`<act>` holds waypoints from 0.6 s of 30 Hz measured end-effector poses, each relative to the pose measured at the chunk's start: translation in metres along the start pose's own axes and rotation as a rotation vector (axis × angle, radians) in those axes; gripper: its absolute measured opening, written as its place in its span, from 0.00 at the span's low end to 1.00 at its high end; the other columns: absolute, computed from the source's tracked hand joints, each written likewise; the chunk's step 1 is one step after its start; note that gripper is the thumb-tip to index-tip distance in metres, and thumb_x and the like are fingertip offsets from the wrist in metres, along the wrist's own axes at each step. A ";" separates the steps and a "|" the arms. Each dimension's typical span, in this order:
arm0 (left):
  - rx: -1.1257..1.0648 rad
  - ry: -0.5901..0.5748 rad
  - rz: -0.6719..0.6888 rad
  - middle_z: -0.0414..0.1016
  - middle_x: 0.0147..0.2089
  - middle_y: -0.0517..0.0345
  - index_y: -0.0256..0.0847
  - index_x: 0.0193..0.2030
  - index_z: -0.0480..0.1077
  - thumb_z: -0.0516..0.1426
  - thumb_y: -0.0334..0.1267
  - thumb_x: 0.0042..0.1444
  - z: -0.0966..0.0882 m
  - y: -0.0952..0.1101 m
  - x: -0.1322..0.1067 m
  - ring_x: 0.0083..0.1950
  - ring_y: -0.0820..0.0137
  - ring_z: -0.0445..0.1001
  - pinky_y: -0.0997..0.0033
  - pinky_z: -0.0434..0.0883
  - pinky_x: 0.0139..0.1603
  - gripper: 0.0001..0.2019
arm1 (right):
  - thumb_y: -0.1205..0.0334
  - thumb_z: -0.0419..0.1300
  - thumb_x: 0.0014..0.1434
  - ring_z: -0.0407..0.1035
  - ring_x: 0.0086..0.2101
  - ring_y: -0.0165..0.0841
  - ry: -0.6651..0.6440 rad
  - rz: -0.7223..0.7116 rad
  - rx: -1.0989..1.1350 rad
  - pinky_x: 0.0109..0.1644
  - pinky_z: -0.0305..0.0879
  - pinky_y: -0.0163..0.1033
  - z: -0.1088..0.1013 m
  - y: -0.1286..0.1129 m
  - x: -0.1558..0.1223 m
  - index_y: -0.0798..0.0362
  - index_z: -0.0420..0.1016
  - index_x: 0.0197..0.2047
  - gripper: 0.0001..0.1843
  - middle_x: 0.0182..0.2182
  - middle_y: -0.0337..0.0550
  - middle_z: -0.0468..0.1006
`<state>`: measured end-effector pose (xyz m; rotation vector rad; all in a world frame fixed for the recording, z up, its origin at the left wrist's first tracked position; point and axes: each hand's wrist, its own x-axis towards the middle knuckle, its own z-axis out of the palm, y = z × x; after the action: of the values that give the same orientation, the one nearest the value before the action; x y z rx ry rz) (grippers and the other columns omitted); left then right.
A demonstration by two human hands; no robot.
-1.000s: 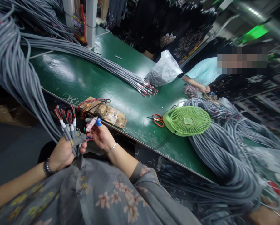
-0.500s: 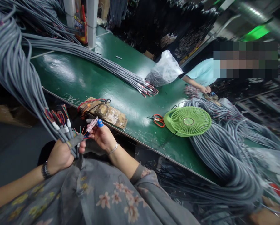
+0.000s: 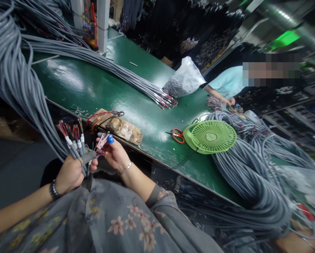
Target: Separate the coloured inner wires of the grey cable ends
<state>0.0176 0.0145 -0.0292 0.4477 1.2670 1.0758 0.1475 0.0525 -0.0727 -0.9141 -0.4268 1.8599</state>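
Observation:
My left hand (image 3: 71, 173), with a dark bracelet on its wrist, is closed round the end of a bundle of grey cables (image 3: 37, 105). A grey covering lies over its thumb. White collars and fanned-out coloured wires (image 3: 74, 130) stick up past this fist. To its right, my right hand (image 3: 117, 154) grips a small pink tool (image 3: 102, 141) between thumb and fingers. A blue cover sits on its thumb tip. The tool is close to the loose thin wires at my left thumb; whether it touches them I cannot tell.
On the green table (image 3: 146, 119) lie a taped cardboard block (image 3: 124, 129), orange-handled scissors (image 3: 177, 135), a green fan (image 3: 211, 137) and another cable bundle (image 3: 115, 72). A plastic bag (image 3: 185, 77) stands behind. Grey cable coils (image 3: 252, 182) fill the right, where a co-worker (image 3: 225, 82) handles wires.
The wire ends in my left hand have shifted slightly right, and the pink tool has tilted and moved slightly left. Both hands keep their grip.

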 end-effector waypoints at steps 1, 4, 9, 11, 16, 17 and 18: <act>-0.003 0.002 -0.001 0.73 0.14 0.64 0.40 0.19 0.72 0.73 0.36 0.20 -0.001 0.000 -0.001 0.15 0.73 0.70 0.77 0.69 0.16 0.17 | 0.45 0.67 0.64 0.75 0.32 0.33 0.007 0.012 0.014 0.39 0.72 0.38 0.000 0.000 0.000 0.52 0.79 0.36 0.17 0.33 0.43 0.83; -0.013 0.006 -0.003 0.74 0.14 0.62 0.40 0.19 0.73 0.73 0.35 0.20 -0.005 0.000 -0.004 0.16 0.73 0.71 0.78 0.68 0.16 0.17 | 0.37 0.62 0.66 0.74 0.30 0.32 0.010 0.074 0.030 0.34 0.71 0.35 -0.001 -0.004 -0.001 0.52 0.77 0.36 0.24 0.31 0.43 0.82; -0.006 -0.021 -0.004 0.75 0.15 0.61 0.40 0.19 0.74 0.73 0.37 0.20 -0.014 -0.003 -0.008 0.16 0.74 0.70 0.79 0.68 0.17 0.16 | 0.33 0.58 0.66 0.70 0.26 0.28 -0.064 0.140 -0.039 0.30 0.70 0.32 -0.002 -0.009 0.000 0.53 0.75 0.34 0.29 0.27 0.40 0.78; -0.025 -0.013 0.011 0.75 0.15 0.61 0.40 0.20 0.74 0.74 0.36 0.21 -0.015 -0.003 -0.008 0.17 0.75 0.70 0.79 0.69 0.17 0.16 | 0.37 0.62 0.65 0.68 0.25 0.26 -0.072 0.100 -0.068 0.30 0.69 0.31 -0.001 -0.009 0.000 0.54 0.75 0.33 0.26 0.27 0.39 0.78; -0.075 0.030 0.023 0.75 0.16 0.63 0.40 0.21 0.74 0.74 0.34 0.19 -0.010 -0.001 -0.007 0.18 0.73 0.71 0.77 0.70 0.18 0.19 | 0.41 0.67 0.63 0.67 0.25 0.25 -0.019 0.025 -0.100 0.28 0.69 0.29 0.001 -0.005 0.000 0.54 0.76 0.32 0.23 0.27 0.38 0.78; -0.074 0.033 0.024 0.75 0.16 0.63 0.40 0.21 0.73 0.74 0.34 0.19 -0.009 -0.001 -0.006 0.18 0.73 0.71 0.77 0.70 0.18 0.19 | 0.41 0.68 0.62 0.67 0.25 0.26 -0.004 0.017 -0.103 0.28 0.69 0.29 0.001 -0.005 0.000 0.54 0.75 0.32 0.22 0.26 0.38 0.77; -0.072 0.038 0.025 0.75 0.16 0.63 0.40 0.21 0.73 0.74 0.35 0.18 -0.008 -0.001 -0.005 0.18 0.73 0.71 0.77 0.70 0.18 0.19 | 0.42 0.69 0.61 0.67 0.25 0.26 0.010 0.009 -0.103 0.28 0.69 0.29 0.000 -0.005 0.000 0.53 0.75 0.32 0.22 0.25 0.37 0.77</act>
<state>0.0114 0.0075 -0.0297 0.3907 1.2545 1.1527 0.1500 0.0546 -0.0695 -0.9957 -0.5175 1.8547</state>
